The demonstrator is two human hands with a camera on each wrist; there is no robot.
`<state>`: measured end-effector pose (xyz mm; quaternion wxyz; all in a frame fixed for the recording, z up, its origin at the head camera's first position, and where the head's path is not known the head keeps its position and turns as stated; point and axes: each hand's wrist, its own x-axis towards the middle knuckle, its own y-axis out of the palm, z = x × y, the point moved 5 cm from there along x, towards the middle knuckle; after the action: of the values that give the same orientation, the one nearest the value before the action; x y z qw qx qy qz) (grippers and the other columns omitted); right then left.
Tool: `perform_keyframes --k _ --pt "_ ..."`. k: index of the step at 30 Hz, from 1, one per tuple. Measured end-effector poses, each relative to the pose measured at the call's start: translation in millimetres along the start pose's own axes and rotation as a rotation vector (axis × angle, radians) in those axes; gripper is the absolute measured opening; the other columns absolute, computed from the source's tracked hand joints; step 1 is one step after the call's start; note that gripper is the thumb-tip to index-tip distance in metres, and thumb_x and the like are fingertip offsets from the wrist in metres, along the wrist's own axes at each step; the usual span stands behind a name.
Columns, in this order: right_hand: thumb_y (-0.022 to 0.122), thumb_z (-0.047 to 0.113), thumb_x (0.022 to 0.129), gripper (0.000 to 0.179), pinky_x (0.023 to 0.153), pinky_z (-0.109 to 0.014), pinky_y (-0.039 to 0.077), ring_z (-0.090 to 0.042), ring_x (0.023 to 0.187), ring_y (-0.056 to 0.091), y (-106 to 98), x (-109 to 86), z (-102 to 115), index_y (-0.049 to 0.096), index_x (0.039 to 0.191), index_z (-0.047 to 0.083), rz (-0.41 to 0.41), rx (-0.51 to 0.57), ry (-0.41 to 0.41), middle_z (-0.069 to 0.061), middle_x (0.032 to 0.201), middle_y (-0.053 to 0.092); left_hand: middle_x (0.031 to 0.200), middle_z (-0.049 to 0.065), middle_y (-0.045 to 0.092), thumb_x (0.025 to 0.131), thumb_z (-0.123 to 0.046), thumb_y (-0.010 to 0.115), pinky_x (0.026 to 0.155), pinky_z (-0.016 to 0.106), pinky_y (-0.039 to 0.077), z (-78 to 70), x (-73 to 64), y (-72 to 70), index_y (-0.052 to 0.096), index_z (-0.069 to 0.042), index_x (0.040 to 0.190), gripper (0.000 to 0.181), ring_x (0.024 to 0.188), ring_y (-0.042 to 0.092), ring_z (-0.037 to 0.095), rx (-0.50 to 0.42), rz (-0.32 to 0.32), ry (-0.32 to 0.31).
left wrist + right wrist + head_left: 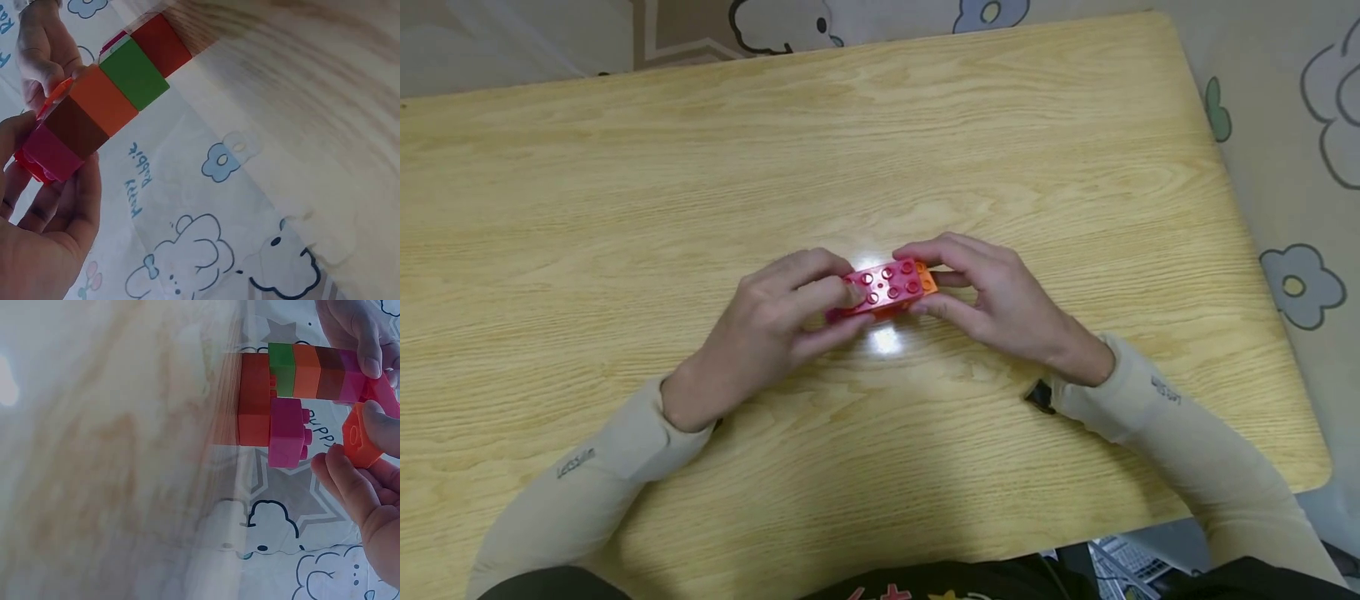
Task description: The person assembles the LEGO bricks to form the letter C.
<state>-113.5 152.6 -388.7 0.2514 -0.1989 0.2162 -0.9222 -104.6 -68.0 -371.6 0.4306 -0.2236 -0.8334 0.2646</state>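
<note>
A stack of toy bricks stands on the table, with a pinkish-red brick [891, 282] lying lengthwise across its top. My left hand [778, 312] grips the top brick and the stack's upper end between thumb and fingers. Below it run a magenta brick [53, 153], a brown brick [76, 128], an orange brick [103, 100] and a green brick [134, 74], down to a red base brick [255, 400]. My right hand [992, 287] pinches a small loose-looking orange brick [361, 437] at the top brick's right end, just beneath its overhang.
A pink brick [287, 432] sits on the base's other end, studs up, below the orange brick in the right hand. The wood-grain table [625, 208] spreads around the hands. Beyond its edge lies a patterned covering [1292, 217].
</note>
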Motion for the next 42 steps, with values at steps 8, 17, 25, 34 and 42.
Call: perform_keyframes --k 8,17,25,34,42 --pt "0.086 -0.007 0.089 0.045 0.097 -0.030 0.059 -0.028 0.115 0.074 0.8 0.8 2.1 0.068 0.130 -0.011 -0.019 -0.028 -0.037 -0.018 0.127 0.074 0.100 0.017 0.075 0.081 0.001 0.093 0.082 0.045 0.064 5.2 -1.0 0.9 0.069 0.001 0.096 0.028 0.089 0.074 0.031 -0.050 -0.037 -0.036" --pt "0.086 -0.007 0.089 0.045 0.095 -0.030 0.059 -0.025 0.114 0.074 1.5 -0.9 2.3 0.069 0.130 -0.009 -0.015 -0.018 -0.022 -0.016 0.126 0.074 0.108 0.019 0.077 0.080 0.001 0.096 0.083 0.038 0.064 5.3 -1.0 -2.1 0.067 0.009 0.121 0.051 0.094 0.076 0.028 -0.088 -0.038 -0.169" --pt "0.083 -0.009 0.090 0.046 0.093 -0.031 0.060 -0.027 0.113 0.075 4.4 -1.4 1.7 0.066 0.132 -0.011 -0.001 0.006 0.000 -0.018 0.128 0.072 0.104 0.016 0.077 0.077 0.003 0.097 0.082 0.031 0.060 5.3 0.3 -4.9 0.073 0.008 0.112 0.043 0.090 0.072 0.024 -0.170 -0.051 -0.249" --pt "0.084 -0.004 0.091 0.044 0.098 -0.035 0.058 -0.024 0.115 0.069 3.5 -2.2 -2.6 0.063 0.130 -0.008 -0.009 -0.054 -0.019 -0.014 0.126 0.071 0.099 0.013 0.076 0.076 0.005 0.096 0.080 0.031 0.060 7.7 2.0 -2.4 0.074 0.007 0.109 0.040 0.087 0.070 0.022 -0.167 -0.047 -0.251" --pt "0.084 -0.003 0.091 0.054 0.101 -0.037 0.056 -0.023 0.119 0.067 2.2 -1.4 -0.1 0.063 0.141 -0.006 -0.013 -0.092 -0.064 -0.014 0.133 0.071 0.100 0.014 0.076 0.077 0.001 0.098 0.081 0.033 0.061 7.3 1.3 -4.3 0.074 0.007 0.110 0.041 0.088 0.071 0.022 -0.155 -0.042 -0.255"
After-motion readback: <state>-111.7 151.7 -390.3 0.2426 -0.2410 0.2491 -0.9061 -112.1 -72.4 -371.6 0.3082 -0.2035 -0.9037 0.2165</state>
